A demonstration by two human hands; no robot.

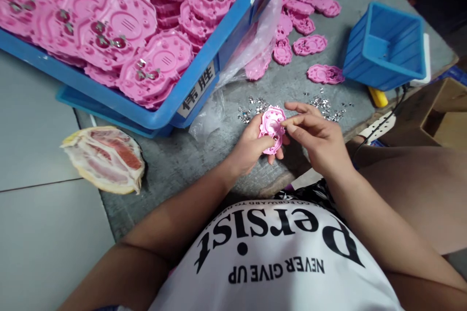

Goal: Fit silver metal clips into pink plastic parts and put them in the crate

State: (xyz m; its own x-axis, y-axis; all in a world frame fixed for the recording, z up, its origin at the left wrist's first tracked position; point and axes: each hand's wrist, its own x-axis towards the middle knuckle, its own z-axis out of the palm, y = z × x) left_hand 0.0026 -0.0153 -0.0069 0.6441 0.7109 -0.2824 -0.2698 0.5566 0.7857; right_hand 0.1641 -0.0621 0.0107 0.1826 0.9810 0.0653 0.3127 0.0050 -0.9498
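Note:
My left hand (pixel 248 149) grips a pink plastic shell (pixel 273 125), its thumb across the lower part, where a small shiny metal piece shows. The fingers of my right hand (pixel 318 135) are pinched at the shell's right edge. Whatever is between those fingertips is too small or hidden to make out. Small silvery metal pieces (pixel 260 106) lie scattered just beyond the shell. A second scatter of metal pieces (pixel 326 108) lies beyond my right hand.
A large blue crate (pixel 160 115) at upper left holds stacked pink shells fitted with metal pieces. Loose pink shells (pixel 310 44) lie near a plastic bag (pixel 251 51). A small blue bin (pixel 388 53) stands at right. Cut pomelo (pixel 105 158) sits at left.

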